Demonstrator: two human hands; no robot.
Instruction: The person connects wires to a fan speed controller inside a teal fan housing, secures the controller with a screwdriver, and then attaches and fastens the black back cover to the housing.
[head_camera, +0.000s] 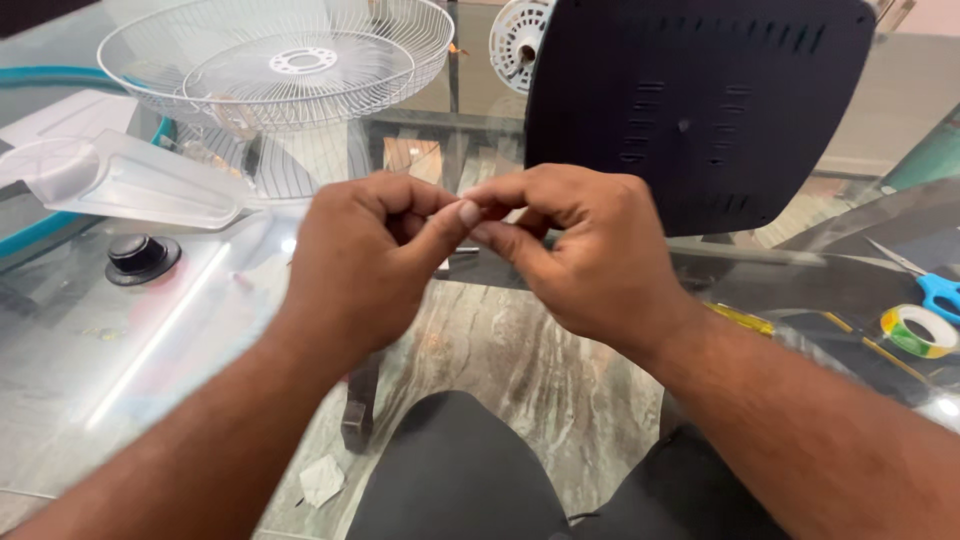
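My left hand and my right hand meet in the middle of the view above a glass table. The fingertips of both hands pinch together around something very small that I cannot make out. Behind the right hand stands a black square fan base, tilted up on edge. A white wire fan guard lies at the back left, and a translucent white fan blade lies to its near left.
A black round knob sits on the glass at left. At right lie blue-handled scissors, a roll of green and yellow tape and a yellow-handled screwdriver. A white motor housing stands at the back.
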